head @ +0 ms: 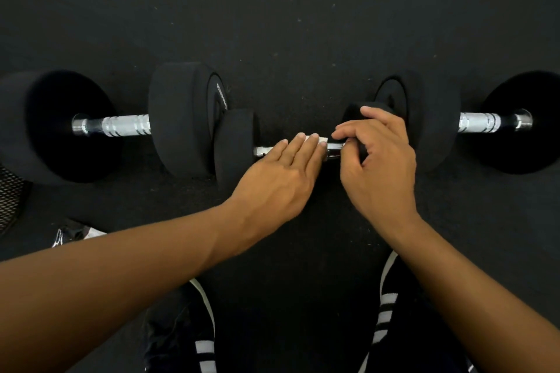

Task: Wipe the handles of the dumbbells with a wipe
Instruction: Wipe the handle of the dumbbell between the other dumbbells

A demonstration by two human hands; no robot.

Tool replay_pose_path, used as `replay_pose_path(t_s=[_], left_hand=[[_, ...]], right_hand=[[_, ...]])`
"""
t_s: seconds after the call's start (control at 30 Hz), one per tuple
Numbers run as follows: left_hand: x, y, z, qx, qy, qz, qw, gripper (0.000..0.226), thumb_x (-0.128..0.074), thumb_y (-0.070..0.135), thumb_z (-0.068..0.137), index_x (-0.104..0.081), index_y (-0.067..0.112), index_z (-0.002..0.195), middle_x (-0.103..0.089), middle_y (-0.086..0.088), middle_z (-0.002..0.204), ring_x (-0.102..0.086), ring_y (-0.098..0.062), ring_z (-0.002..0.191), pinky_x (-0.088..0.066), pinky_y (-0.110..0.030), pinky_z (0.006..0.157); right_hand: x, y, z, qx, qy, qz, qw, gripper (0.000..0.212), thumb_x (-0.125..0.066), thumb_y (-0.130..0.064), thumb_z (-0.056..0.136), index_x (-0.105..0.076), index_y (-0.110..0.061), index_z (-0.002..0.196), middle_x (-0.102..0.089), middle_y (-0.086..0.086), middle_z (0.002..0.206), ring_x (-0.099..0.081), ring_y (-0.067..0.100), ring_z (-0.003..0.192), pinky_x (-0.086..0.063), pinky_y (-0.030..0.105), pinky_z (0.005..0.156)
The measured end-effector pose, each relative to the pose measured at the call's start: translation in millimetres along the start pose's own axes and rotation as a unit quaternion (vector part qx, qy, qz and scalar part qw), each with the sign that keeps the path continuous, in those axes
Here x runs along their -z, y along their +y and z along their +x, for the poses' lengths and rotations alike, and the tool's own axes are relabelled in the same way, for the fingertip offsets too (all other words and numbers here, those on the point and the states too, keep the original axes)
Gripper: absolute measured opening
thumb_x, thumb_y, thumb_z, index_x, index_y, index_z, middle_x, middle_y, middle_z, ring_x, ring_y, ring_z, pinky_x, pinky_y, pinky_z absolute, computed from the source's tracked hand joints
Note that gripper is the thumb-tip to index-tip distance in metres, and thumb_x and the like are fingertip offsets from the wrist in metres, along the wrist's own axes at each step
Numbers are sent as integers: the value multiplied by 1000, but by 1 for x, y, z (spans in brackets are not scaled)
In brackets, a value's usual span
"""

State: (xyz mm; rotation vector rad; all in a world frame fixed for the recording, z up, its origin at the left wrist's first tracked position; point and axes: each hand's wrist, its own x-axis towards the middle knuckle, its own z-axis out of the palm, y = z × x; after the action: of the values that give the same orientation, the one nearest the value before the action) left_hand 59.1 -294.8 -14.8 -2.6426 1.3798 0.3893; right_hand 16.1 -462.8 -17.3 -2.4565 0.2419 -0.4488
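— From the head camera, what have we got? I count three dumbbells on the black floor [303,24].

— Right. A small dumbbell [239,145] lies nearest the person, between two bigger ones: the left dumbbell [127,126] and the right dumbbell [478,122], each with its bright handle bare and nobody touching it.

— And the wipe?

— The white wipe [321,139] is draped on the small one's chrome handle [261,151], just about mid-bar. The left hand [281,179] lies flat over it, fingers straight and pressing down, not curled round anything. The right hand [378,157] has its fingers curled over the bar at the wipe's right edge; I'd say it is pinching the wipe there, though the fingertips hide the contact.

— So how far along?

— Early to middle, I'd judge. The small handle is being worked on now. Whether the two big handles have been done I cannot tell; they look dry and shiny, but that proves nothing.

— Anything else about?

— Dark trousers with white stripes [385,312] below, and a mesh thing [12,197] at the left edge.
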Motion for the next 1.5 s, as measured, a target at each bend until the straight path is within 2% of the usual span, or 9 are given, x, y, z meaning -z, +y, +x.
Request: replay_pose_path(t_s=[0.17, 0.27, 0.4, 0.5, 0.57, 0.67, 0.8, 1.17, 1.5], left_hand=[[14, 2, 16, 72, -51, -61, 994, 61, -21, 22, 101, -10, 1, 158, -18, -21, 165, -25, -33, 152, -26, -43, 122], [33, -3, 34, 172, -74, -134, 973, 37, -51, 24, 98, -51, 5, 130, -62, -13, 121, -61, -28, 101, -45, -36, 82], [36, -15, 52, 168, -118, -177, 963, 26, -53, 29, 99, -59, 9, 115, -56, -7, 92, -54, -23, 76, -42, -35, 65], [27, -12, 54, 114, -88, -224, 964, 24, -52, 21, 98, -55, 10, 119, -64, -13, 109, -61, -30, 87, -49, -37, 72], [18, -3, 51, 60, -43, -221, 973, 40, -49, 15, 97, -48, 8, 137, -58, -14, 134, -58, -33, 119, -45, -39, 98], [7, 10, 41, -15, 12, -148, 989, 59, -34, 17, 104, -16, 8, 160, -20, -12, 167, -18, -27, 154, -16, -40, 126], [-1, 14, 23, -9, 1, -5, 1000, 59, -15, 21, 105, 4, 2, 158, 0, -20, 168, -4, -34, 156, -11, -46, 127], [2, -3, -2, 84, -71, 219, 970, 60, -11, 19, 104, -11, -21, 148, -35, -42, 149, -39, -50, 140, 2, -62, 120], [14, 2, 24, 62, -15, -27, 998, 61, -11, 22, 102, -9, 0, 159, -16, -23, 165, -19, -34, 153, -13, -45, 126]], right_hand=[[-1, 0, 4, 4, 27, 21, 999, 23, -55, -1, 91, -75, -12, 93, -75, -2, 93, -57, 17, 126, -52, 40, 98], [0, 1, 4, -4, 48, 43, 998, 28, -53, 7, 88, -76, -8, 91, -74, 0, 92, -58, 16, 125, -53, 29, 97], [1, 1, 2, 5, 52, 46, 998, 30, -52, 12, 86, -76, -6, 91, -74, 3, 92, -59, 19, 124, -49, 20, 98], [1, 1, 3, 2, 60, 51, 997, 31, -51, 12, 86, -75, -6, 90, -74, 2, 92, -60, 19, 123, -48, 20, 100], [1, -1, 3, 0, 60, 52, 997, 30, -51, 11, 85, -76, -6, 89, -74, 2, 92, -61, 19, 122, -49, 22, 101], [2, -2, 4, 4, 58, 48, 997, 28, -53, 10, 87, -76, -7, 90, -74, 1, 91, -61, 19, 122, -48, 21, 100], [2, 1, 1, 28, 45, 30, 998, 22, -54, -1, 92, -75, -8, 92, -75, 2, 93, -60, 19, 122, -51, 28, 99], [3, 7, 0, 50, 41, 26, 998, 22, -56, 4, 90, -75, -6, 91, -75, 3, 92, -61, 22, 121, -52, 28, 97], [2, 1, 5, 32, 48, 20, 998, 22, -55, 2, 90, -75, -7, 88, -75, 2, 89, -62, 20, 118, -48, 22, 99]])
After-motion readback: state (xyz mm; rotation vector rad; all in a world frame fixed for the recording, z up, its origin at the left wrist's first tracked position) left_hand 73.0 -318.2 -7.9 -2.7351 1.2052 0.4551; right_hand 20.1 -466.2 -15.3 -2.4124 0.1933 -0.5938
